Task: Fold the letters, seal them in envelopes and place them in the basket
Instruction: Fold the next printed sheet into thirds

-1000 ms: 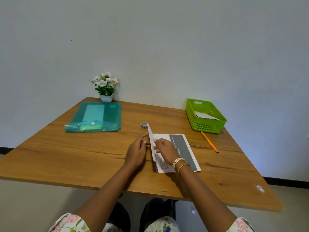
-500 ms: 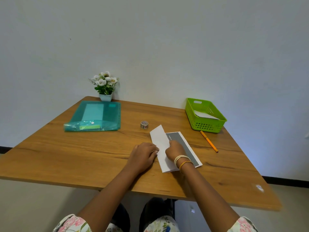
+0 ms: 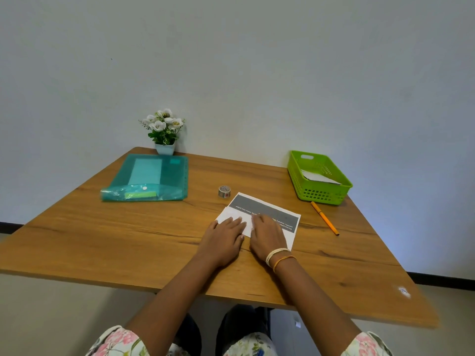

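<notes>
A white letter (image 3: 267, 209) with a dark grey printed band lies folded on the wooden table (image 3: 128, 240), its long side now running left to right. My left hand (image 3: 226, 236) presses flat on the folded white flap at the letter's left end. My right hand (image 3: 268, 236) lies flat on the letter beside it, fingers straight. The green basket (image 3: 298, 176) stands at the far right of the table with a white envelope (image 3: 318, 177) inside it.
A small tape roll (image 3: 224, 191) sits just behind the letter. An orange pen (image 3: 324, 218) lies right of the letter, in front of the basket. A teal plastic folder (image 3: 149, 178) lies at the back left, with a small flower pot (image 3: 165, 132) against the wall.
The raised left part of the letter was folded over and laid flat. The letter has since turned to lie crosswise, and both hands now press flat on it.
</notes>
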### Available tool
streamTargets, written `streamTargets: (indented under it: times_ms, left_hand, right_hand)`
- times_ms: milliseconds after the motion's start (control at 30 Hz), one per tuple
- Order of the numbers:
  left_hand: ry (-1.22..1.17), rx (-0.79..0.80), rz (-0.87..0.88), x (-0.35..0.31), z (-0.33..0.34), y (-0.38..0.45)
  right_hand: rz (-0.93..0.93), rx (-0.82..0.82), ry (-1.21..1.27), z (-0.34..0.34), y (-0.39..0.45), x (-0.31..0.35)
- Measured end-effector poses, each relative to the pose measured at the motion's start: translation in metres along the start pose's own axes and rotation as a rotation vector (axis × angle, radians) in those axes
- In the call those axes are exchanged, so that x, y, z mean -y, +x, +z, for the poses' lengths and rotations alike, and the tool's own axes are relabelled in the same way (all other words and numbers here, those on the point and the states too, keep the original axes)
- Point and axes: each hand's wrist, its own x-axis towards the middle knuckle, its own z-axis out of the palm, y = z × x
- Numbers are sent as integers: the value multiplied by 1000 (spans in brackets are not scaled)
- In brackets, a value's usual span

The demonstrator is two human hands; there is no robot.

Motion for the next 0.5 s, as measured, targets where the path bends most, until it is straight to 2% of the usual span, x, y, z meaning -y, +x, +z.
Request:
streamTargets:
  times_ms: [100,167,367,500]
  left_hand:
    - [22,1,-12,0,0,-1]
    - [46,20,-54,0,-1,-1]
    - [81,49,-188,2,1,1]
    - [85,43,-224,2,3,1]
  right_hand:
    - [-49,86,31,7,-9,6]
    - [-19,128,15,9,-12,2]
    - [116,136,-7,1,-29,-32]
    - [101,176,-10,-5,-39,-51]
